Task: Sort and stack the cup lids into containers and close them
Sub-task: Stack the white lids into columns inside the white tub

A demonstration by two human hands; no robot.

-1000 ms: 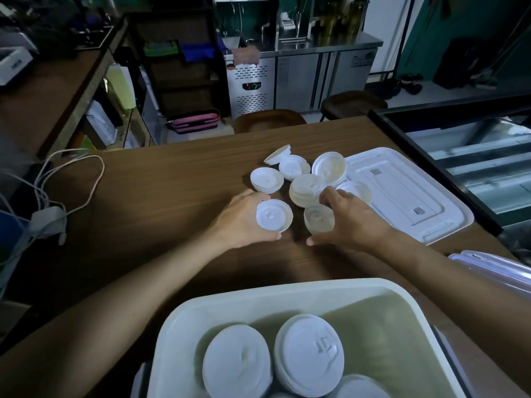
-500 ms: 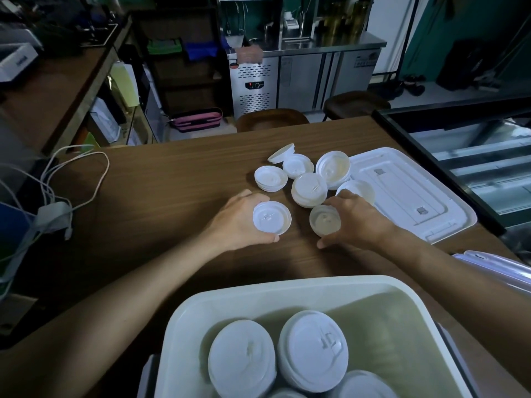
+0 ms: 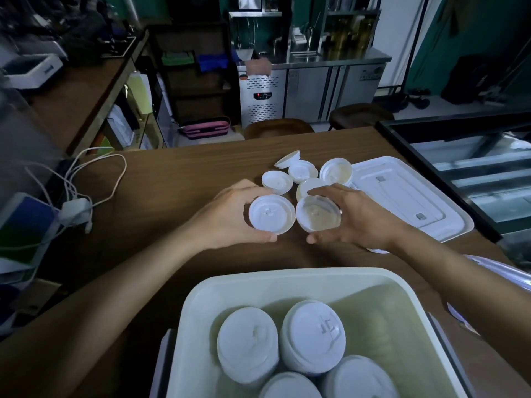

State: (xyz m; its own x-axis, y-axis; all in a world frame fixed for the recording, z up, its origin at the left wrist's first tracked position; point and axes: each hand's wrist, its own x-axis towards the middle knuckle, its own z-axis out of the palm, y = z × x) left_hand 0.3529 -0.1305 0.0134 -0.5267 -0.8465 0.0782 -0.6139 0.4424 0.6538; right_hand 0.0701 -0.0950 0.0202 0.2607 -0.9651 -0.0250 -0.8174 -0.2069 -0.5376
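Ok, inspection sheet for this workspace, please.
Surface: brown wooden table, dim light.
Job's things: open container holds lid stacks; loose lids on table; container cover lies flat at right.
Clutter: clear plastic item at right edge, partly cut off.
Grippers: left hand grips top-up lid; right hand grips hollow-side-up lid.
Cables: white adapter with cables by table's left edge.
Surroundings: steel counter, stools, glass display case.

Left hand (image 3: 230, 216), right hand (image 3: 365, 219) lifted off table (image 3: 172, 173); white lid (image 3: 271, 214), upturned lid (image 3: 318, 214) brought together, rims touching.
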